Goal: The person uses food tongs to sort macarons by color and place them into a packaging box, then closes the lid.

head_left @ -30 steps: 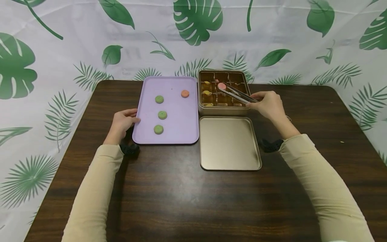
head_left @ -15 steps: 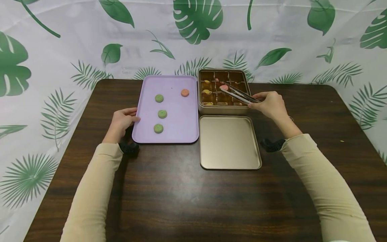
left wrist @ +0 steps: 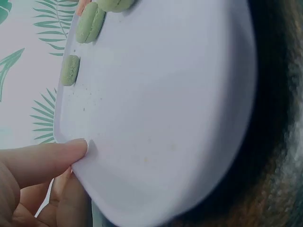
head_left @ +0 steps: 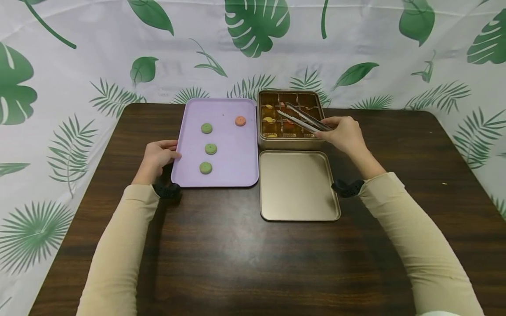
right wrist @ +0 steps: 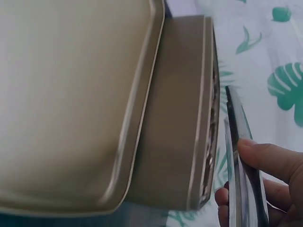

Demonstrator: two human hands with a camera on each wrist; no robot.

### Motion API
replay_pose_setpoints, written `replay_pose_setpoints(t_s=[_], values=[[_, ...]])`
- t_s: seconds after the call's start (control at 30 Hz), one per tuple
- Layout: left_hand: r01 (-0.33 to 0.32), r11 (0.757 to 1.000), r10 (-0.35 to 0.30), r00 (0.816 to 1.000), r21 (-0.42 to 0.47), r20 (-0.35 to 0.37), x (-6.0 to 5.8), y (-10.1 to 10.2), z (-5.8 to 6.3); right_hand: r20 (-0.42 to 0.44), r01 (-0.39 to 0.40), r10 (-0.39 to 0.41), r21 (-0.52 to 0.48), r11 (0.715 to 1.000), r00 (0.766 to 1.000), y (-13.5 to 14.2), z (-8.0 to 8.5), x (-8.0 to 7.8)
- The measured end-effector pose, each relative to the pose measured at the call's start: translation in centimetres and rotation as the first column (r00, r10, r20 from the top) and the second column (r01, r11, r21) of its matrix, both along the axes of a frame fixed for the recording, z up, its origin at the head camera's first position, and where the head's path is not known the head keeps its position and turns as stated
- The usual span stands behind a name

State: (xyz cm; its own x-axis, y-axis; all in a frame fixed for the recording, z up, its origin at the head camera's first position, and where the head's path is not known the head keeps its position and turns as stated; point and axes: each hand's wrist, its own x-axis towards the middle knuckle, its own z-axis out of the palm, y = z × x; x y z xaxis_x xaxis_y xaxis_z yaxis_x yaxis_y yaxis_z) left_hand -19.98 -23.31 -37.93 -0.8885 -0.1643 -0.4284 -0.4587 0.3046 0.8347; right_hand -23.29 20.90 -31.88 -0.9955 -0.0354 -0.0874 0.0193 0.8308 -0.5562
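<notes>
My left hand [head_left: 157, 156] pinches the left edge of a lilac tray [head_left: 237, 162], thumb on top and fingers beneath, as the left wrist view shows. On the tray lie three green macarons [head_left: 211, 149] and an orange one [head_left: 240, 120]. Metal tongs [head_left: 298, 122] are in my right hand [head_left: 343, 134], between thumb and fingers. Their arms stand apart over a gold tin [head_left: 290, 145], nothing between the tips. Inside the tin's brown divided insert, yellow macarons [head_left: 269, 120] sit in the left column; a pinkish-red piece shows in the middle, partly hidden by the tongs.
In front of the tin a flat gold lid [head_left: 300, 184] lies on the dark wooden table [head_left: 221, 263]. The tray's right side stands close to both tin and lid. Behind the table hangs a leaf-patterned cloth [head_left: 189, 39]. Crumbs dot the tray.
The pink macaron between the tongs went down into a middle compartment, and the tongs let go of it. Their arms have spread and moved slightly up and left. My left hand stays on the tray.
</notes>
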Motion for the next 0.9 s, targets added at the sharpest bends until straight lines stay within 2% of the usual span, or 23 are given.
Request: replay_pose_setpoints(t_s=[0.6,0.9], values=[[-0.002,1.000,0.002,1.000,-0.028,0.000,-0.1,-0.2,0.1,0.027,-0.161,0.160,0.035,0.986,0.987,-5.3,0.8,-1.0],[-0.021,0.998,0.022,1.000,-0.051,0.018,0.2,-0.6,0.1,0.058,-0.196,0.191,0.091,0.976,0.980,-7.1,0.7,-1.6]])
